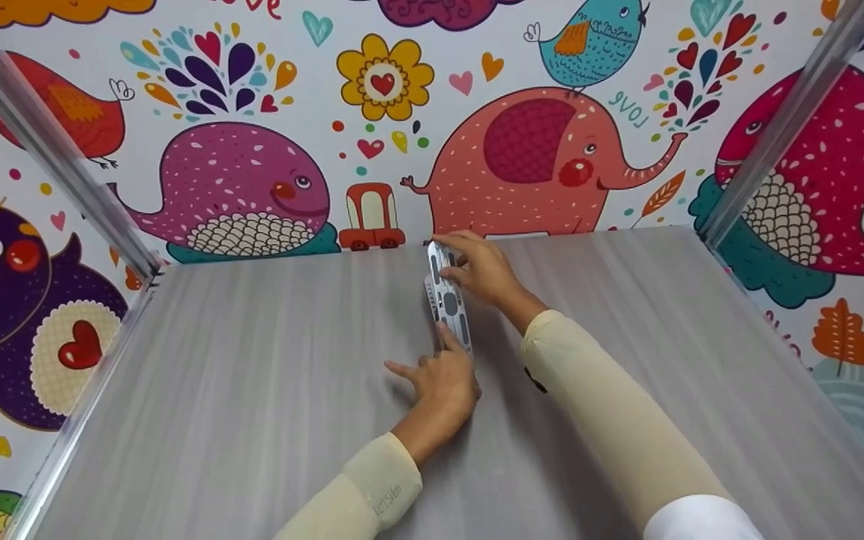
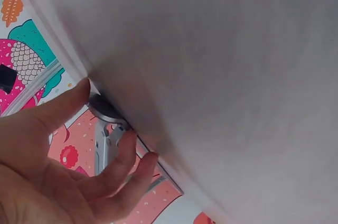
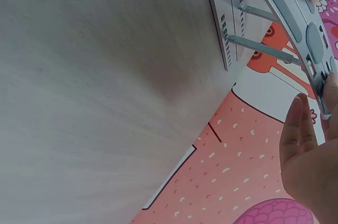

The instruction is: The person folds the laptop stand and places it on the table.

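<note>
A silver metal laptop stand with grey pads stands on the grey wood-grain table, its upper plate tilted up. In the right wrist view two thin struts join this plate to a slotted base lying flat. My right hand pinches the plate's far end between thumb and fingers. At the near end my left hand has one digit on the plate. In the left wrist view the stand's end lies between the left thumb and bent fingers; part of the stand is hidden behind them.
The table runs up to a wall printed with cartoon animals. Metal corner posts rise at the back left and back right. A metal edge strip borders the table's left side.
</note>
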Motion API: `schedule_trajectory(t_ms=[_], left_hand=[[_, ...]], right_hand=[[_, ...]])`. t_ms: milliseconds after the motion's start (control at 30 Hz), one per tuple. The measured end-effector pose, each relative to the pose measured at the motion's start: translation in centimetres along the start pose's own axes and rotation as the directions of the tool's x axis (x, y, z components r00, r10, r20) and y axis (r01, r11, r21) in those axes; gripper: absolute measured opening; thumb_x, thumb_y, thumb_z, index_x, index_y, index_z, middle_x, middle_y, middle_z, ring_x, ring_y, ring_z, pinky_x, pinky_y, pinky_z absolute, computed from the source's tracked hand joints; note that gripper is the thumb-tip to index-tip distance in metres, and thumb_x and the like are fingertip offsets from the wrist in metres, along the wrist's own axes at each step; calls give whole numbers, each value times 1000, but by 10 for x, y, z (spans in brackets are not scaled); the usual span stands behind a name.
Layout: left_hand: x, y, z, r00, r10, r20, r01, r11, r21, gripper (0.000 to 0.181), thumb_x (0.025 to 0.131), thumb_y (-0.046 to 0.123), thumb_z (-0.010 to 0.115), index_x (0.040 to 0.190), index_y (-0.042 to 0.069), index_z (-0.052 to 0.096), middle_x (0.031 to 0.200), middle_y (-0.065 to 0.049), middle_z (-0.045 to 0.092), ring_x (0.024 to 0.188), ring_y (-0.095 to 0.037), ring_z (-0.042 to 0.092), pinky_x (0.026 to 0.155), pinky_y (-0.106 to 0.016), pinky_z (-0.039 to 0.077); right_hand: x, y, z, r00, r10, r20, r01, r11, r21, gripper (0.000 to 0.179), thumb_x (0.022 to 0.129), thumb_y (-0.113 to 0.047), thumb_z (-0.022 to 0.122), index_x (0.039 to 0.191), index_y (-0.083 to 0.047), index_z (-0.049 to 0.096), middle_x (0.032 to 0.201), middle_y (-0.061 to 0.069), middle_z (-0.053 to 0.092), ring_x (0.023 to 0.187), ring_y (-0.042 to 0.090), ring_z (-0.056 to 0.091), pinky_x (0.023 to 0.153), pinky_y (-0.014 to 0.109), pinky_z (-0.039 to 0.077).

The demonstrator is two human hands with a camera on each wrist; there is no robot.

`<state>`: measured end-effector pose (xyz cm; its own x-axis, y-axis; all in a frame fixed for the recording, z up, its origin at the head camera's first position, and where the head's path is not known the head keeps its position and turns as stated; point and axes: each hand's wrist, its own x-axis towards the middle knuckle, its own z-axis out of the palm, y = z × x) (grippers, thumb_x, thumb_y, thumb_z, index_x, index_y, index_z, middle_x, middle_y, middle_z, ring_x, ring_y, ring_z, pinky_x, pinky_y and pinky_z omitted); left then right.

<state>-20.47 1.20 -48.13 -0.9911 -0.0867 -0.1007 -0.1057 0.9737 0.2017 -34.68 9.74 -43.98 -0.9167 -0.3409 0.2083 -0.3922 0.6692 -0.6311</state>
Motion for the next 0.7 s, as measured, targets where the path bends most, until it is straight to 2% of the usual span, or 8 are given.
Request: schedule_trajectory(t_ms=[200, 300, 433, 567, 700], left_hand=[[-1, -2, 1, 997, 63, -42, -63, 998, 3, 99, 80, 25, 81, 155, -9, 28, 87, -11, 75, 97, -35, 71, 103, -90, 7], [-1, -3, 1, 994, 92, -65, -90, 995, 31, 98, 79, 26, 81, 154, -11, 30, 80, -10, 73, 92, -33, 72, 103, -90, 8], [0, -4, 0, 987, 127, -103, -117, 988, 98, 88, 81, 23, 75, 151, -12, 36, 69, -8, 69, 79, -32, 71, 103, -89, 14], [0, -6, -1, 982, 154, -107, -142, 983, 116, 91, 79, 25, 77, 151, -11, 37, 68, -6, 68, 76, -30, 70, 103, -89, 13], [0, -9, -3, 980, 172, -104, -160, 981, 108, 94, 77, 26, 80, 153, -9, 36, 66, -5, 65, 76, -30, 70, 103, -89, 12]], right_hand=[[2, 2, -2, 1000, 10, -3, -10, 1000, -15, 63, 89, -21, 80, 145, -36, 57, 141, -6, 58, 100, 16, 69, 90, 29, 59], [2, 2, -3, 1000, 4, -6, -4, 1000, -25, 62, 89, -21, 80, 145, -33, 58, 140, -5, 59, 98, 17, 67, 90, 30, 59], [2, 3, -6, 1000, -1, -17, 1, 999, -38, 60, 88, -20, 81, 143, -29, 59, 140, -3, 60, 110, 20, 65, 95, 33, 58], [1, 4, -9, 999, 15, -36, -17, 999, -45, 58, 87, -19, 82, 141, -28, 62, 138, -2, 62, 124, 20, 60, 104, 37, 53], [-1, 6, -13, 997, 31, -63, -35, 998, -51, 56, 86, -19, 83, 138, -25, 64, 135, -1, 64, 122, 20, 60, 108, 38, 51]])
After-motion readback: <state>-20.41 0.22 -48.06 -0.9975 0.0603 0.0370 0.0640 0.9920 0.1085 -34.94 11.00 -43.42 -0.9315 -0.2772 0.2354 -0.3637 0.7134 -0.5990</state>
